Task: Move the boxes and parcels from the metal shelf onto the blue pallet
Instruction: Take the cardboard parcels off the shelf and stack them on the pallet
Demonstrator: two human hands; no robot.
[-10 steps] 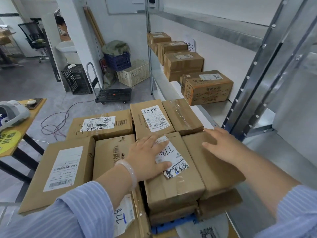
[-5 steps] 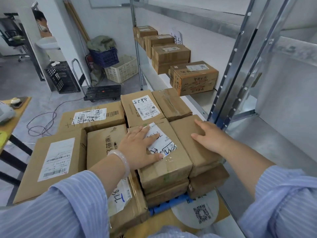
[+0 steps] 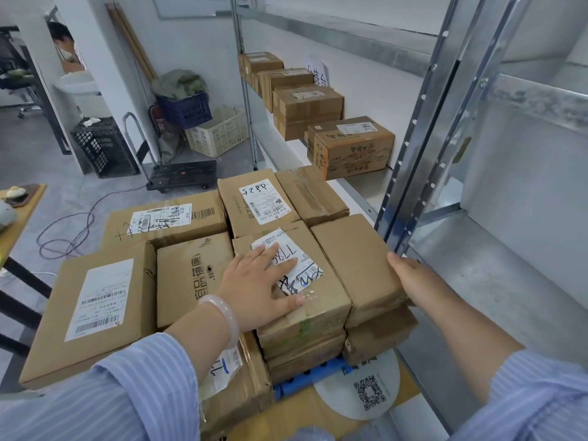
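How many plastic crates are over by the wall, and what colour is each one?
Blue crate: 1
Cream crate: 1
Black crate: 1
Total: 3

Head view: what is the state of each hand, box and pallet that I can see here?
White-labelled brown cardboard box: closed, taped, atop the stack.
Plain brown cardboard box: closed, touching it.
Left hand: open, flat on the white-labelled box.
Right hand: open, against the plain box's side.
Blue plastic pallet: loaded, mostly covered.
Four brown cardboard boxes on grey metal shelf: closed, not yet moved.
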